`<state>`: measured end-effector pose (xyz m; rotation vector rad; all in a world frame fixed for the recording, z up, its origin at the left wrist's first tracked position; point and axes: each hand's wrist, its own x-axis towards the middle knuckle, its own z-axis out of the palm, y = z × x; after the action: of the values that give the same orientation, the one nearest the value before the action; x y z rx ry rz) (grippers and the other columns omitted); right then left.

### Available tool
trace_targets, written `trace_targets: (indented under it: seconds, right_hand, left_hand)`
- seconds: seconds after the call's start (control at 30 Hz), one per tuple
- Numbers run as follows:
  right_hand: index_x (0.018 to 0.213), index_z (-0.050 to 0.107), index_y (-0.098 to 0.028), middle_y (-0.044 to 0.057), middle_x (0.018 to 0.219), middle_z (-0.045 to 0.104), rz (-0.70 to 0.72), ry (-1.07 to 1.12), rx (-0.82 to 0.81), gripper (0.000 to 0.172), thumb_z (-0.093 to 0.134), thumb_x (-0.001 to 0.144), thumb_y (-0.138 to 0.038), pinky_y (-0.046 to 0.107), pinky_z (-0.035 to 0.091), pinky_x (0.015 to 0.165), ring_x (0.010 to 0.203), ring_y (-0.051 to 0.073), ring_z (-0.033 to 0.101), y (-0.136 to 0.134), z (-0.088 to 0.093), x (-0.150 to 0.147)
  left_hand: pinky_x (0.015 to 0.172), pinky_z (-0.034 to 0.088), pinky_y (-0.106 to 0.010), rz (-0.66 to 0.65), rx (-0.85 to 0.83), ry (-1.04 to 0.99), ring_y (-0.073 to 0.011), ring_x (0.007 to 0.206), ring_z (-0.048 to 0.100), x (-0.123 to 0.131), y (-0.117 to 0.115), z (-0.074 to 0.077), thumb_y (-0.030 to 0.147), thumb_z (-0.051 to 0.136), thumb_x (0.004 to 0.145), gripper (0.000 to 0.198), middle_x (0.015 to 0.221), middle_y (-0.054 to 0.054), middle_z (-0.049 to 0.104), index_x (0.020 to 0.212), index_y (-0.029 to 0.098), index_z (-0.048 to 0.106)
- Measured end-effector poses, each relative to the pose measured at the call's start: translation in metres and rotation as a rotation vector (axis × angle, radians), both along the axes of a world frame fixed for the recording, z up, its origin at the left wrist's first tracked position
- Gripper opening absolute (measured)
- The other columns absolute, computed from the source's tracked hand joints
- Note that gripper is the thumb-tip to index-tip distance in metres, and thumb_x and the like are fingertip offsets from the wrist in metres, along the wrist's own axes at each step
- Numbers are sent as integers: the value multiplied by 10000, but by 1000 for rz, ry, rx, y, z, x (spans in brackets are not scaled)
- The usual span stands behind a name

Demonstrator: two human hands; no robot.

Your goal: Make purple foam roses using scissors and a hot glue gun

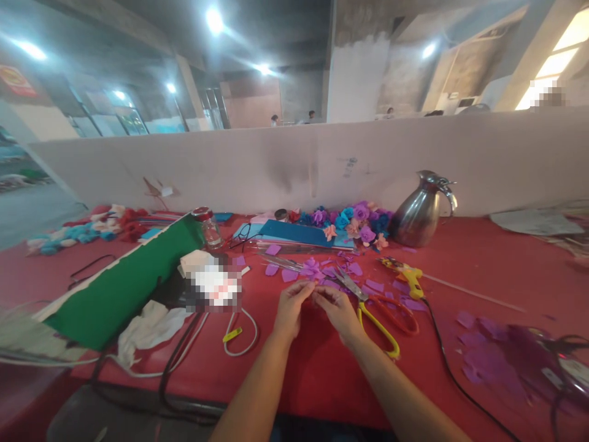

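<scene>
My left hand (293, 307) and my right hand (335, 307) meet over the front middle of the red table. Both are closed in a pinch, fingertips almost touching. What lies between them is too small or hidden to make out. Just beyond the fingertips shows a purple crepe paper flower (311, 269); whether it is held or lies on the table I cannot tell. Purple paper petals (354, 269) are scattered around. Beside my right hand lie scissors (352, 285) with one red and one yellow handle, blades apart. Farther right is a yellow glue gun (413, 279).
A steel jug (418, 212) stands at the back right. Paper flowers (361, 212) and blue sheets (297, 233) lie along the low wall (230, 166). Left are a green board (124, 282), a glass jar (211, 230) and cables (177, 362). The glue gun's cord (448, 362) runs to the front right.
</scene>
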<state>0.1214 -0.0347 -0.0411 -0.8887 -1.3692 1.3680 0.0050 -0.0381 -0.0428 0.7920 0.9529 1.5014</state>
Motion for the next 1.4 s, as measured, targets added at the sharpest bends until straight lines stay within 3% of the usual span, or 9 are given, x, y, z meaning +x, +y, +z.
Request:
trace_targets:
  seconds: [0.27, 0.43, 0.63, 1.03, 1.2, 1.4]
  right_hand:
    - [870, 689, -197, 38, 795, 694, -109, -240, 231, 199, 524, 787, -270, 307, 469, 701, 720, 185, 611, 2, -10, 6]
    - [828, 680, -191, 54, 785, 683, -197, -355, 386, 193, 489, 801, -196, 301, 465, 700, 731, 192, 602, 1, -9, 6]
    - [773, 657, -208, 56, 778, 676, -253, -369, 507, 187, 483, 804, -147, 292, 467, 679, 735, 198, 608, 2, -13, 4]
    - [728, 617, -198, 54, 734, 634, -308, -390, 572, 196, 454, 797, -115, 262, 450, 620, 690, 184, 583, -2, -12, 4]
    - [720, 617, -196, 45, 709, 634, -305, -424, 554, 176, 473, 793, -127, 253, 435, 586, 641, 173, 573, -2, -13, 4]
    - [805, 651, -206, 59, 769, 661, -267, -381, 552, 197, 474, 803, -119, 271, 463, 656, 715, 186, 605, -2, -13, 3]
  left_hand:
    - [773, 446, -286, 24, 41, 57, -147, 710, 605, -3, -1, -1, 214, 791, 565, 178, 710, -14, 699, 723, 162, 727]
    - [894, 427, -353, 69, 122, 122, -217, 876, 630, -1, -3, 4, 206, 776, 578, 220, 792, -38, 728, 790, 160, 740]
    - [873, 456, -377, 88, 150, 213, -238, 894, 636, -2, -4, 1, 213, 762, 591, 244, 801, -38, 731, 826, 151, 735]
    - [817, 478, -345, -4, 181, 170, -210, 821, 642, -3, -6, -2, 191, 742, 624, 261, 797, -30, 729, 883, 159, 735]
    - [822, 474, -354, 27, 136, 167, -203, 791, 642, -2, -4, -1, 214, 758, 601, 231, 770, -28, 729, 825, 161, 745]
    - [837, 467, -359, -22, 166, 170, -209, 813, 639, -2, -3, -3, 212, 705, 660, 178, 753, -33, 725, 822, 155, 750]
